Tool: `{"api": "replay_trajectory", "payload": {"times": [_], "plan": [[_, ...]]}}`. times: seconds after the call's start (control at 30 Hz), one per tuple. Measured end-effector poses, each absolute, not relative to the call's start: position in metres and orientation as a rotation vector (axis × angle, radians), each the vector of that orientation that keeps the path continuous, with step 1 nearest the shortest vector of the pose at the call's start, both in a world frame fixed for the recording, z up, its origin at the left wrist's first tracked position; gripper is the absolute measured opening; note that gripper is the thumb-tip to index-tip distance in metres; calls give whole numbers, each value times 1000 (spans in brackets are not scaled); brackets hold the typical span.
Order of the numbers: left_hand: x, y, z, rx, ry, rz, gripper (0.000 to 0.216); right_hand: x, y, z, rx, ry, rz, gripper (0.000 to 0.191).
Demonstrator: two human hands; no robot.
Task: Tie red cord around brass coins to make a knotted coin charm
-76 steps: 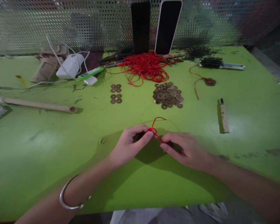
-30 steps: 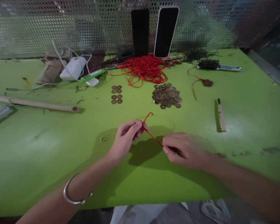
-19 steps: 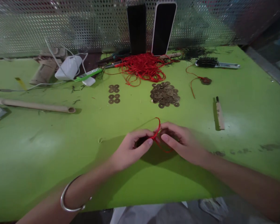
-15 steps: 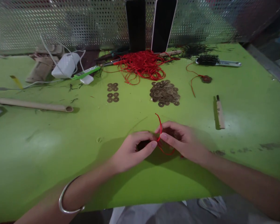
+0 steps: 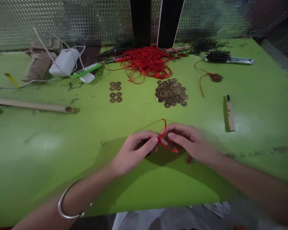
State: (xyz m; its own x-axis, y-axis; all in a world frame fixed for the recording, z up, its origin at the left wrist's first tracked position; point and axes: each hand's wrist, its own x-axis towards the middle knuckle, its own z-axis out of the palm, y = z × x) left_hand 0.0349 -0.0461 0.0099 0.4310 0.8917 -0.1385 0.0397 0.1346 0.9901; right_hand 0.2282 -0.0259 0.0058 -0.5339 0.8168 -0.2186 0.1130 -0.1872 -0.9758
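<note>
— red cord (image 5: 163, 127), where is it?

— pinched between two bare hands at the near middle of the green desk (image 5: 38, 150). left hand (image 5: 134, 151) has its grip closed on the cord, thumb and forefinger tips pressed together at the knot. right hand (image 5: 194, 145) meets it fingertip to fingertip, its grip also closed on the same cord.

— which way does the cord run?

— one short end stands up from the pinch and curls away toward the far side of the desk. the rest loops down under the right fingers, and a bit of red shows at the heel of that hand. so its long axis lies roughly left to right between the hands, with the free tip pointing up and away. the hands are blurred, so the knot's form cannot be told.

— and around them?

— beyond the hands, well apart, a heap of brass coins (image 5: 171, 92); left of it eight coins set in pairs (image 5: 115, 92); behind, a tangle of red cord (image 5: 147, 60). a wooden-handled tool (image 5: 229, 111) lies to the right, long axis running near to far. a bamboo tube (image 5: 32, 105) lies at left, and a silver bangle (image 5: 66, 204) circles the left wrist.
</note>
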Motion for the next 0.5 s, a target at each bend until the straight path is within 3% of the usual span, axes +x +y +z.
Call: {"api": "replay_trajectory", "payload": {"times": [0.5], "plan": [[32,-41,-3,1499,811,910,16,230,-19,-4,-883,-1637,1830,11]]}}
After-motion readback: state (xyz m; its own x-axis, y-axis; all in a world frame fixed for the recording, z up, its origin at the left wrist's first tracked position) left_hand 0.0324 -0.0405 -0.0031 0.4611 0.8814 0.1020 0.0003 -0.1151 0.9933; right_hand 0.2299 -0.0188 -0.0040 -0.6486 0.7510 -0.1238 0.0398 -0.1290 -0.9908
